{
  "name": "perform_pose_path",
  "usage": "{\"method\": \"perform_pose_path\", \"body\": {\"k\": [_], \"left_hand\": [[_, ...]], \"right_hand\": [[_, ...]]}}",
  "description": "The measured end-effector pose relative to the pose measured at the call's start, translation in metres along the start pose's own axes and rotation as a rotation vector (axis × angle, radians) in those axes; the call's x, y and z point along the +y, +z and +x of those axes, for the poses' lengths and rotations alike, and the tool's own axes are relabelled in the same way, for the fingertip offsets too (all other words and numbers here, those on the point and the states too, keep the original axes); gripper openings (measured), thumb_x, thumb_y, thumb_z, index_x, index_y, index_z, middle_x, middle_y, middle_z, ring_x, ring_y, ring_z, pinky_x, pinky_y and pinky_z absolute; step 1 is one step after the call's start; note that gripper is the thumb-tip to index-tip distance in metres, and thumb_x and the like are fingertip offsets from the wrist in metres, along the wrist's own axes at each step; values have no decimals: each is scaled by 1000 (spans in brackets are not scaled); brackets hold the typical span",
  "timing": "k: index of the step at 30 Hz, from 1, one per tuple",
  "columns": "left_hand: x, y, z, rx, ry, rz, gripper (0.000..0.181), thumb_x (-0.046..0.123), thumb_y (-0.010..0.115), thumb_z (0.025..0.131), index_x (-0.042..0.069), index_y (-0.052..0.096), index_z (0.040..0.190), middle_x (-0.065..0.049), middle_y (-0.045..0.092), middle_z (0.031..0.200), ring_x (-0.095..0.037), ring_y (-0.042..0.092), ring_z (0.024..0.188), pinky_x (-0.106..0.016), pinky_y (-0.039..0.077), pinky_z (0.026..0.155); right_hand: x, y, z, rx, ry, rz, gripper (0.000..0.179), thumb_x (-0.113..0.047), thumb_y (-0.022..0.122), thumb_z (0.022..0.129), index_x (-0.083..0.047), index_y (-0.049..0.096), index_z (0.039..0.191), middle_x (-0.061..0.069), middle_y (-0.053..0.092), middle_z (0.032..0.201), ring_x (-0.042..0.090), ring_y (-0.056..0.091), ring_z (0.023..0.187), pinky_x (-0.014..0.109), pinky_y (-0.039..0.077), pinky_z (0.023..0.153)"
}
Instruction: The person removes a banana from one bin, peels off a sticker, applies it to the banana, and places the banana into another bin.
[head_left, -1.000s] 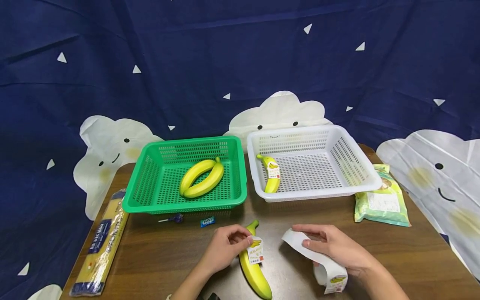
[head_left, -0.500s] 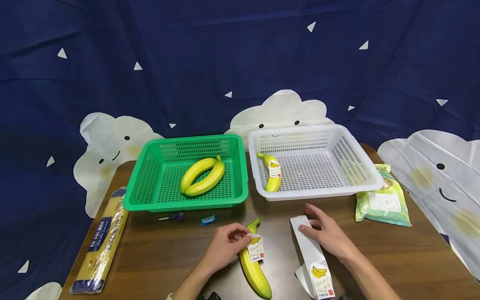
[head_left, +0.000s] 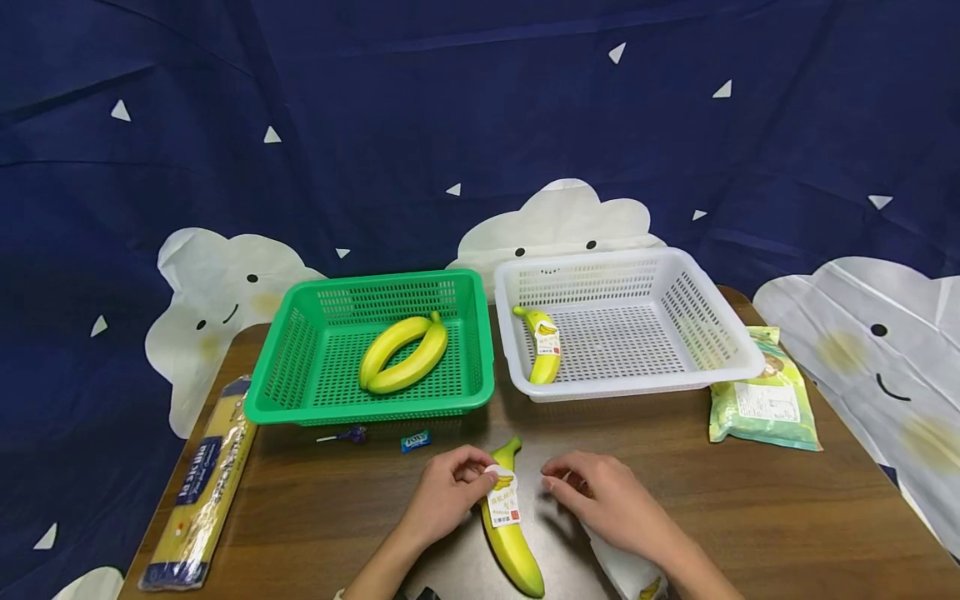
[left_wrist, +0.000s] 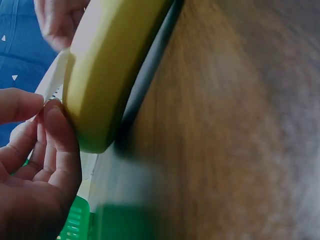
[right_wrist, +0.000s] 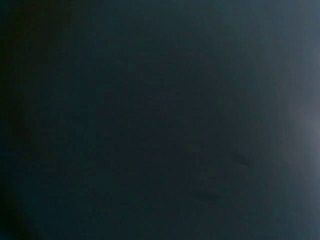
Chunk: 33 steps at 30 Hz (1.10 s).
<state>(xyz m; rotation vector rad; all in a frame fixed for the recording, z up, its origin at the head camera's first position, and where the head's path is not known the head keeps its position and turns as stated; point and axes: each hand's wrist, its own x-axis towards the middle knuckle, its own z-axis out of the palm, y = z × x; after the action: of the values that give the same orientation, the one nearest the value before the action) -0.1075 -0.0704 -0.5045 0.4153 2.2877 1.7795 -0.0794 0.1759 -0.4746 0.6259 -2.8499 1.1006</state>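
Between thumb and forefinger, my left hand point(head_left: 448, 492) pinches the upper edge of a white sticker point(head_left: 503, 503) printed with bananas. The sticker lies over the upper half of a yellow banana point(head_left: 512, 554) on the table; the left wrist view shows the pinched edge point(left_wrist: 56, 75) at the banana's side. Just right of the banana is my right hand point(head_left: 611, 500), its fingers loosely bent with nothing between them. Under that hand and wrist lies a white strip of sticker backing point(head_left: 628, 568), partly hidden. The right wrist view is almost black.
Two bananas point(head_left: 408, 367) lie in a green basket point(head_left: 367, 414). A white basket point(head_left: 637, 386) holds one stickered banana point(head_left: 545, 367). A pasta pack point(head_left: 198, 492), lollipop point(head_left: 356, 434), small blue-wrapped sweet point(head_left: 416, 441) and green bag point(head_left: 765, 408) lie around them on the table.
My right hand has let go of the backing strip and moved left to beside the banana. The strip has dropped to the table. The sticker in my left hand has shifted slightly left over the banana.
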Motion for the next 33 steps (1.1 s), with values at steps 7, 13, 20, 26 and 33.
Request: {"method": "perform_pose_path", "body": {"k": [7,13,20,26,33], "left_hand": [[-2,1,-1,-40,-31,22,11,18,71,87,10,70,94,2,65,79,-12,59,68,-23,47,56],[-5,0,-2,-29,-27,32,12,18,72,86,11,68,94,1,64,80,-13,59,68,-22,47,59],[-7,-3,-1,12,-35,22,20,17,75,84,6,66,98,-1,63,83,-14,61,69,-23,48,60],[-7,-3,-2,1,-49,13,19,15,74,84,7,65,99,-2,63,84,-15,62,70,-23,49,60],[-6,-2,-4,5,-14,-30,15,11,75,83,9,63,92,-5,65,78,-14,63,67,-23,48,58]], "right_hand": [[-11,25,18,-230,119,208,24,-39,61,94,-17,65,101,-13,64,82,5,60,71,27,48,64],[-9,36,22,-220,132,189,13,-30,64,93,-22,61,84,-13,58,68,6,52,61,25,43,56],[-9,39,25,-231,144,176,13,-27,65,92,-22,62,81,-14,56,66,4,50,59,25,42,55],[-9,39,26,-230,137,187,12,-26,64,92,-20,63,82,-11,57,67,5,51,59,26,43,55],[-8,38,27,-244,162,221,18,-31,61,94,-18,64,82,-6,62,67,7,55,58,26,44,55]]}}
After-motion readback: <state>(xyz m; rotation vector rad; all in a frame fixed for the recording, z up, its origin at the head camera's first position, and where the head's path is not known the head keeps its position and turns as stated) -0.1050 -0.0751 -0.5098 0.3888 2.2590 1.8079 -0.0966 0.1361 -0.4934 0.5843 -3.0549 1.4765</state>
